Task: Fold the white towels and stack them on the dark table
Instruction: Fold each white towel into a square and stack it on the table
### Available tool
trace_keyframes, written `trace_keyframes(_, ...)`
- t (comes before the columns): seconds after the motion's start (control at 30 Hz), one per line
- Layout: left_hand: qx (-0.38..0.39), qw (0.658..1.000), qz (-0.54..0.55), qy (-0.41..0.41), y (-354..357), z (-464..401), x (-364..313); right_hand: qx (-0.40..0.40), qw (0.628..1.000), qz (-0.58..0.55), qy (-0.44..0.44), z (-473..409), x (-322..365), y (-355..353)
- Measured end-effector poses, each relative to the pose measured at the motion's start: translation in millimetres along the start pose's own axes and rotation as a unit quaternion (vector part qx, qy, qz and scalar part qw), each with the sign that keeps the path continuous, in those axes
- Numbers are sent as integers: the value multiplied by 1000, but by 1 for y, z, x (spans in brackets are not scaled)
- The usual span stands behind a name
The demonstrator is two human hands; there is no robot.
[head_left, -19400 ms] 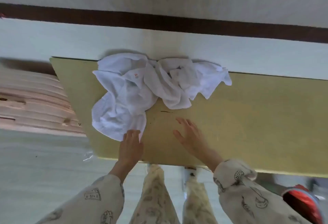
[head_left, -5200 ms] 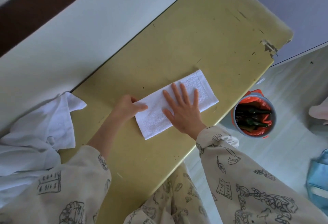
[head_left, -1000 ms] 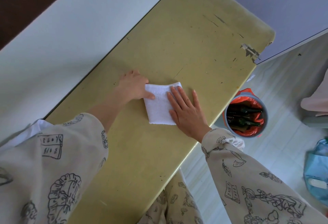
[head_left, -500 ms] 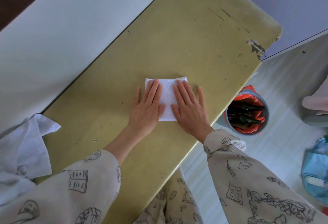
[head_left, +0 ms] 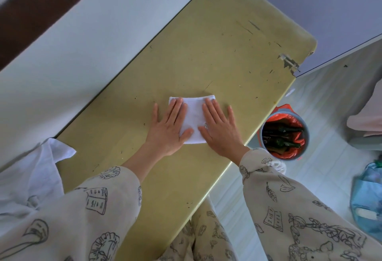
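- Folded white towel (head_left: 194,120) lies flat approx. mid-desk, as a small square w/ several layers; desk (head_left: 217,54) is olive-yellow w/ scuffs, running 7 to 1 o'clock in view.
- Left hand (head_left: 168,128) is laid palm-down over towel's 9 o'clock side; fingers (head_left: 177,109) are extended, slightly spread, nothing gripped. Thumb is set across the towel's near edge.
- Right hand (head_left: 220,130) is laid palm-down on the 3 o'clock side, fingers flat and open, nothing clasped; little finger rests on bare desk.
- Judged: both palms are pressed down to flatten layers and set creases, so the square will not spring open when released. Bare strip of cloth is left between the hands.
- Unfolded towels (head_left: 35,169) are heaped at 8 o'clock, well apart from the folded one; presumably kept clear to leave working room.
- Bin w/ red liner (head_left: 284,134) stands on the floor at 3 o'clock, just off the desk edge; bottles are seen inside. Not involved.
- Stack is judged only begun: one towel done, more remain.
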State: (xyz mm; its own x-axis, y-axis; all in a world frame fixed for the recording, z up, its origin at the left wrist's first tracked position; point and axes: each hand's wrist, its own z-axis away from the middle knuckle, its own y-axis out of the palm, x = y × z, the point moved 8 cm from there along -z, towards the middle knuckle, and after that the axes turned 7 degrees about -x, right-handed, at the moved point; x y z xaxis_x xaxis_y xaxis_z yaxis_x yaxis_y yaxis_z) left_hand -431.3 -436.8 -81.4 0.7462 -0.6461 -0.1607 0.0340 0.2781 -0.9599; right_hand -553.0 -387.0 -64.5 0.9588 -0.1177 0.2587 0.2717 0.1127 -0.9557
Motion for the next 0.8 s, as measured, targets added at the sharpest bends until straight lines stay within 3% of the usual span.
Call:
trace_keyframes(0.07, 12, 1000, 23, -3, -1, 6, -4, -54, 989, -113, 79, 6, -7, -16)
trace_keyframes(0.13, 18, 999, 40, -6, 5, 18, -8, -119, 948, -202, 215, 16, -24, -31)
trace_keyframes(0.23, -4, 999, 50, -16, 14, 40, -13, -31, 908, -236, 344, 28, -29, -19)
trace_keyframes(0.5, 4, 999, 47, -9, 18, 50, -15, 102, 883, -252, 383, 20, -20, -1)
trace_keyframes(0.7, 41, 996, 77, -37, 10, 50, -17, 78, 877, -289, 376, 20, -9, -5)
trace_keyframes(0.8, 1, 983, 170, -75, -11, 56, -17, 44, 885, -319, 337, 20, -2, -22)
